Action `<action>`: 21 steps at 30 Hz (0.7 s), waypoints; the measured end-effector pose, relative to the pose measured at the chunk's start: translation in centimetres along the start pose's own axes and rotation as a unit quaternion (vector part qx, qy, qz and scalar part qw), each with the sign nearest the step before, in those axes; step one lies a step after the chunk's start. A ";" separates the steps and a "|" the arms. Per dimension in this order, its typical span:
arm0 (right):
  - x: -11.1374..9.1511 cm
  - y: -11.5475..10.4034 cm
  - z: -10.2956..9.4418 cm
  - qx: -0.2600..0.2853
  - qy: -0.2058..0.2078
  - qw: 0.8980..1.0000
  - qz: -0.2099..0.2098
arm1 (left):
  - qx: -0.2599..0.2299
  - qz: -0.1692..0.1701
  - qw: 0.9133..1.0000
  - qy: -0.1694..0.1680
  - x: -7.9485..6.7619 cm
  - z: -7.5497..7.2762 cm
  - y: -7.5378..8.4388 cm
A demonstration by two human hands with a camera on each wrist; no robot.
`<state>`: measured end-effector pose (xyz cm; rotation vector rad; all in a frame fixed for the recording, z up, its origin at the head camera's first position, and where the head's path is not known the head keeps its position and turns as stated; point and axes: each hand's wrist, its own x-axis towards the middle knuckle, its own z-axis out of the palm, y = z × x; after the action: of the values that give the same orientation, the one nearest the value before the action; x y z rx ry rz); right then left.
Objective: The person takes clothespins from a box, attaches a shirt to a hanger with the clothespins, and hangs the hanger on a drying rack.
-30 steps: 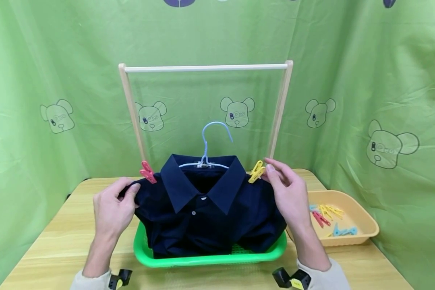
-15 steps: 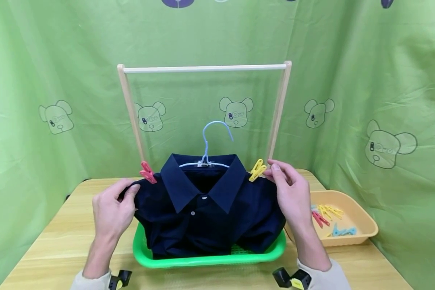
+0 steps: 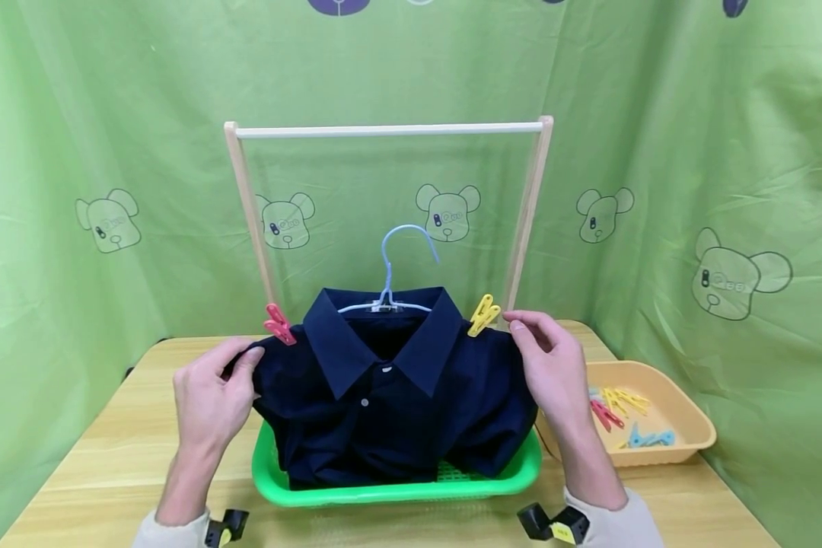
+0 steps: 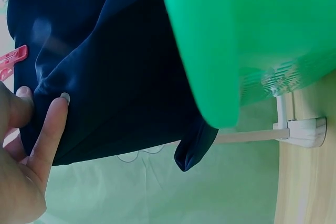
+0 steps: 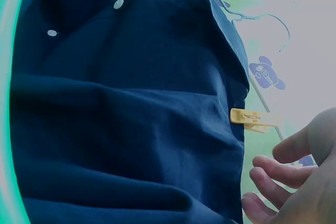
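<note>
A dark navy button-up shirt [image 3: 397, 426] sits upright on a pale blue wire hanger [image 3: 387, 274], its lower part inside a green basket [image 3: 397, 496]. My left hand [image 3: 214, 396] pinches the shirt's shoulder on the left between thumb and fingers; the left wrist view shows the thumb and a finger [image 4: 50, 135] on the cloth. Nearby, a red clothespin [image 3: 279, 324] grips that shoulder. A yellow clothespin [image 3: 483, 316] is clipped on the other shoulder. Beside it is my right hand [image 3: 551, 365], fingers loosely bent and apart from the clothespin, close to the shoulder's edge.
Behind the basket stands a wooden rack with a white crossbar [image 3: 390, 131]. On the right, an orange tray [image 3: 678, 407] holds several yellow, red and blue clothespins. Green curtains [image 3: 747, 167] surround the wooden table [image 3: 109, 457].
My right hand has moved slightly down and away from the yellow clothespin, which it was close against. Hanger, collar and yellow clothespin have risen a little. The left hand keeps its pinch.
</note>
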<state>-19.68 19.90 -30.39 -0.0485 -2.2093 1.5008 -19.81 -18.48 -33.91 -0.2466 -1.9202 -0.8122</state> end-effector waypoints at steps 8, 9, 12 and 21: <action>0.5 0.7 -0.7 -0.046 -0.027 0.998 -0.023 | -0.010 -0.018 1.000 -0.001 0.0 -0.1 0.0; 0.6 0.8 -0.8 -0.055 -0.036 0.997 -0.031 | -0.011 -0.017 1.000 0.000 0.0 -0.1 0.0; 0.7 1.0 -1.3 -0.083 -0.069 0.993 -0.057 | -0.011 -0.016 1.000 -0.001 0.0 0.0 -0.1; 0.8 1.3 -1.6 -0.119 -0.071 0.987 -0.076 | -0.029 -0.048 0.998 -0.024 0.0 -0.3 0.3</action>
<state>-20.09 22.03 -30.77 0.1519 -2.4356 1.1858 -19.49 -18.43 -33.68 -0.2122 -1.9674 -0.9352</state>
